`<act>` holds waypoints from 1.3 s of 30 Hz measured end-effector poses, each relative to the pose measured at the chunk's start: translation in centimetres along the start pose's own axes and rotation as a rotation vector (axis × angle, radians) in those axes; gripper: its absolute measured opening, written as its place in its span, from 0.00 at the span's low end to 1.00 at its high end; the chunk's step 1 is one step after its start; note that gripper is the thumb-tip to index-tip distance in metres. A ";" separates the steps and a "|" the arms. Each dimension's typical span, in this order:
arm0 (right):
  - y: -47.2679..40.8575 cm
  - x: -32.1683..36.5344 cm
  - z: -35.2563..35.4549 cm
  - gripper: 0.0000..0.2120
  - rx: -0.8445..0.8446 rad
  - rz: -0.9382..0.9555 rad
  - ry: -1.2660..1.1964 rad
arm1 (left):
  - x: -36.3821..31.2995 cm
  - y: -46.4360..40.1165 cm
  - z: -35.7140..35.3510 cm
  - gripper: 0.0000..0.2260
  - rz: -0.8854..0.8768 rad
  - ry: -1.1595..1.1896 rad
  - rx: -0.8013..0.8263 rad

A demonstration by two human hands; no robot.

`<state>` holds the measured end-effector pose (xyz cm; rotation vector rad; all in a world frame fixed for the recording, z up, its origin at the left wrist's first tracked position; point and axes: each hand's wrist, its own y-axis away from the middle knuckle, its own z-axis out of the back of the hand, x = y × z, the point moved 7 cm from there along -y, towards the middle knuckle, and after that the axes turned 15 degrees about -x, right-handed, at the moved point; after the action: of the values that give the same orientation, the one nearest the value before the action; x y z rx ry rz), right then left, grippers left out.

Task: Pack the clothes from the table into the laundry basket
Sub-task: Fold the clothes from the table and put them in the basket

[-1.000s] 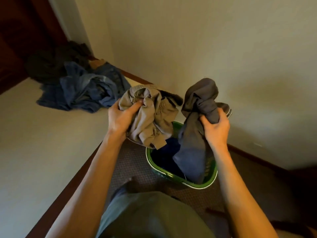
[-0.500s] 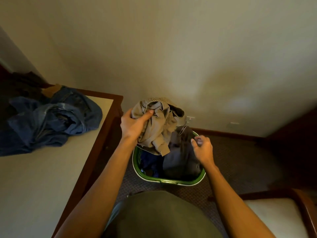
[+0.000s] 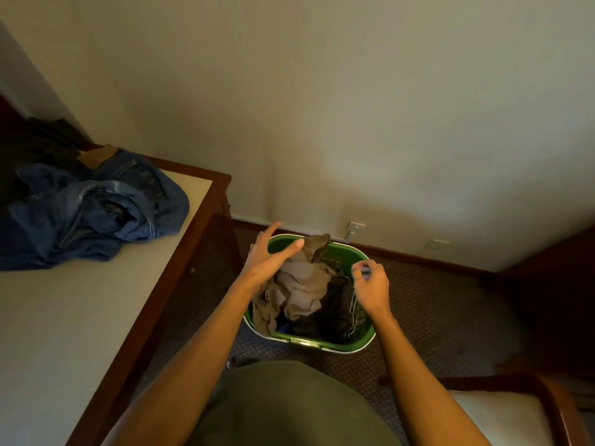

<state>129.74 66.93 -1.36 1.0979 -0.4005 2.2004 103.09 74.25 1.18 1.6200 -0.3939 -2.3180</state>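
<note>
Nearest, the left hand (image 3: 270,257) hovers spread and empty above the green laundry basket (image 3: 363,341) on the carpet; the right hand (image 3: 370,284) hangs loosely curled, holding nothing. A tan garment (image 3: 302,286) lies in the basket over dark clothes (image 3: 331,313). Farther left, blue jeans (image 3: 96,207) remain on the table (image 3: 80,310).

The laundry basket (image 3: 346,254) is green with a pale rim, holding khaki clothes (image 3: 301,286) beside dark grey ones (image 3: 331,312). On the cream worktop (image 3: 64,317), trimmed in red-brown wood, lie blue jeans (image 3: 93,207).
</note>
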 end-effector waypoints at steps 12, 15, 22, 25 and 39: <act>4.3 4.5 -8.4 0.02 0.283 0.144 -0.018 | 4.9 3.1 6.5 0.33 0.052 0.060 -0.222; 5.9 6.8 -10.6 0.04 0.340 0.202 -0.007 | 5.9 3.0 9.1 0.33 0.059 0.088 -0.281; 9.2 13.7 -17.6 0.06 0.433 0.256 0.004 | 7.6 2.0 18.1 0.36 0.035 0.116 -0.400; 11.7 18.1 -20.9 0.05 0.460 0.317 -0.016 | 8.5 1.3 23.2 0.32 0.003 0.134 -0.509; 18.5 32.1 -33.4 0.19 0.607 0.415 -0.054 | 12.2 -2.5 40.9 0.32 0.067 0.042 -0.721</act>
<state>83.02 83.53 4.16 1.4934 0.0413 2.7626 60.36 74.31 3.33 1.2548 0.3616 -2.0187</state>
